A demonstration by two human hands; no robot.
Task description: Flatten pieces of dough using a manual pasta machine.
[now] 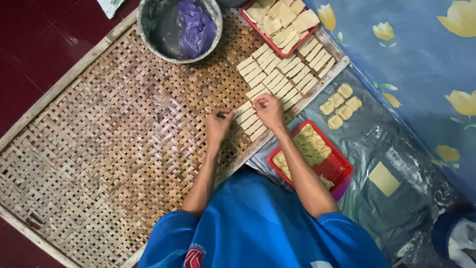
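Item: pale dough strip (246,106), pinched at its two ends between the fingertips of the left hand (218,124) and the right hand (270,110), held just over the woven tray (114,144) at the near end of the strip rows (277,74). Handling, as judged: keep both pinches light and level, lower it flat and parallel to its neighbours, just beside them without overlap. Its long axis runs hand to hand, tilted like the rows; beyond the grip a grey bowl (148,30), to the right two red trays (342,166).
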